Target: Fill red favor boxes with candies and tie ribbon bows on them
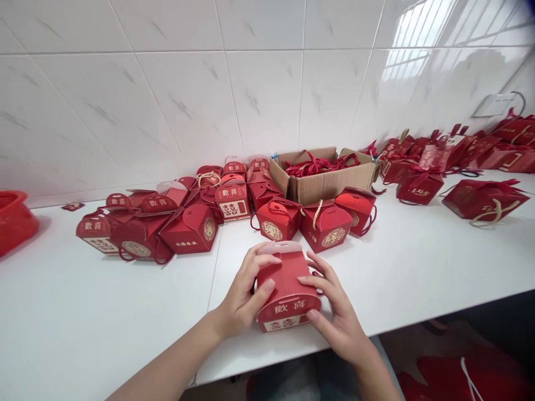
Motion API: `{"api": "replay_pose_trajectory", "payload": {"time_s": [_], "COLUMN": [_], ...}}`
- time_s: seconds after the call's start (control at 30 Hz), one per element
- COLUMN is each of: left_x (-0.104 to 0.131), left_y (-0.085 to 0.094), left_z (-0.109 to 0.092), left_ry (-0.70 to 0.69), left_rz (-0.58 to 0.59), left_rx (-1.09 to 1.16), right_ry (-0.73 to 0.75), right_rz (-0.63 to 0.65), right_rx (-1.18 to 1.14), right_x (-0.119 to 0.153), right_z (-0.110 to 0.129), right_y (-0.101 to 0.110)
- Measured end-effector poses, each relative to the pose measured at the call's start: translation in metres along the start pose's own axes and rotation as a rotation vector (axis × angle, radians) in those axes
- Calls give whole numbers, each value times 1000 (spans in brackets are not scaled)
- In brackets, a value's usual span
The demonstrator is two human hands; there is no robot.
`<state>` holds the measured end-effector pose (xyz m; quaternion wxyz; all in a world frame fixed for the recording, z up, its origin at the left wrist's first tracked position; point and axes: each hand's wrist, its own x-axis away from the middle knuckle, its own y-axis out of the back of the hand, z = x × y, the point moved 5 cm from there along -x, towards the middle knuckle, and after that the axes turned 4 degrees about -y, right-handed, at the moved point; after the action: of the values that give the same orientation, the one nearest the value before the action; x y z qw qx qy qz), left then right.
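A red gift box (288, 278) with pale lettering on its curved front flap stands on the white table near its front edge. My left hand (246, 289) wraps round its left side, thumb and fingers resting on the top. On the opposite side, my right hand (332, 303) grips the box, with the thumb at the front corner and fingers on the top edge. Both hands are closed on this one box. Just behind it sit more red boxes with round gold emblems, among them one with a twisted cord handle (325, 227).
Red boxes (144, 234) crowd the table at the left and along the wall. An open cardboard carton (334, 186) holds dark red ribbons (317, 165). Further red boxes (419, 186) stand at the right. A red plastic basin (14, 223) is at the far left.
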<state>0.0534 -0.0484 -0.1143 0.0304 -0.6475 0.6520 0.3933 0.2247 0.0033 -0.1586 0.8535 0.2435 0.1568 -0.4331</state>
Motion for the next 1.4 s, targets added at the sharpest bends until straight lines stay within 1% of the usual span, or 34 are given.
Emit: {"api": "replay_pose_trajectory", "payload": {"time_s": [0.07, 0.17, 0.37, 0.5, 0.6, 0.7, 0.77, 0.87, 0.93, 1.0, 1.1, 1.17, 1.27, 1.33, 1.4], "left_x": [1, 2, -4, -6, -3, 3, 6, 7, 6, 4, 2, 1, 1, 2, 2], "left_y": [2, 5, 1, 0, -2, -4, -5, -8, -9, -8, -5, -4, -2, -1, 0], "left_z": [-2, -5, -5, -5, -2, 3, 7, 8, 8, 7, 7, 7, 8, 7, 7], "left_ry": [-34, -38, 6, 27, 15, 11, 34, 79, 99, 99, 70, 60, 75, 103, 131], "left_rz": [-15, -42, 39, 26, 18, -26, -52, -3, 34, 39, 15, -14, -100, -154, -174], "left_rx": [-46, -68, -23, -25, 9, 139, 252, 329, 315, 286, 240, 193, 99, 75, 79], "right_ry": [3, 11, 5, -2, 10, -5, -29, -12, 44, 99, 148, 157, 134, 103, 70], "right_rz": [-11, -16, 5, 18, 6, -40, -74, -166, -266, -327, -314, -302, -277, -239, -194], "right_rx": [14, 29, 8, -18, -47, -99, -120, -181, -218, -176, -45, -4, 26, 50, 66], "right_x": [1, 1, 0, 0, 2, 5, 7, 8, 9, 10, 11, 11, 10, 8, 6], "right_z": [0, 1, 1, 1, 1, -3, -7, -8, -6, -4, -1, 1, 2, 2, 2], "right_y": [0, 1, -1, -1, 0, 1, 1, 2, 5, 8, 9, 10, 11, 10, 9]}}
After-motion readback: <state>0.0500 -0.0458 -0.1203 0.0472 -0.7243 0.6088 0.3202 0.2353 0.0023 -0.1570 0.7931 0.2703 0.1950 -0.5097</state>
